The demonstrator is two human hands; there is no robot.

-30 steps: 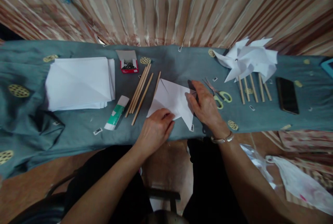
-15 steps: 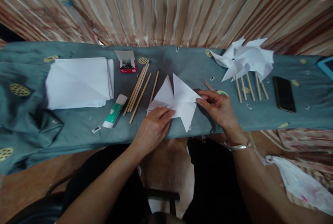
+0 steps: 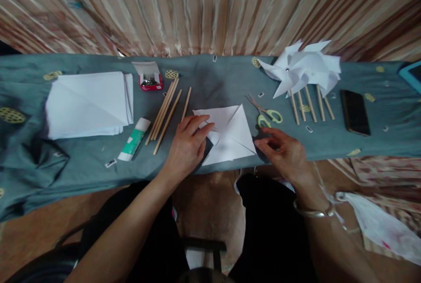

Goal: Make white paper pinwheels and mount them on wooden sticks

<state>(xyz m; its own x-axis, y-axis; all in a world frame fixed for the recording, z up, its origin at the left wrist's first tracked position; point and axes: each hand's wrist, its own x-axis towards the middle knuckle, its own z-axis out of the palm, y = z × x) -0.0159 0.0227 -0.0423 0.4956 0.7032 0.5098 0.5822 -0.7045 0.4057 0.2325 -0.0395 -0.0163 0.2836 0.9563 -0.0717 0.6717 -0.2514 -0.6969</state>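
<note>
A white paper square (image 3: 235, 136) with slits cut in from its corners lies in front of me, fairly flat, its left flap slightly raised. My left hand (image 3: 190, 142) is over the paper's left side, fingers stretched and a little apart; whether the fingertips touch the flap I cannot tell. Just off the right corner is my right hand (image 3: 284, 151), thumb and forefinger apart with nothing seen between them. Scissors with green handles (image 3: 265, 114) rest behind that hand, blades partly spread.
Left of the paper are wooden sticks (image 3: 166, 114), a glue stick (image 3: 134, 139), a red box of small metal pieces (image 3: 150, 82) and a paper stack (image 3: 88, 103). Finished paper pinwheels (image 3: 305, 70) on sticks and a phone (image 3: 355, 112) lie right. A curtain (image 3: 204, 11) hangs behind the cloth-covered table (image 3: 217, 72).
Both hands have let the paper's lifted points go, and it has settled flatter into a square. My right hand has moved down and right, uncovering the scissors.
</note>
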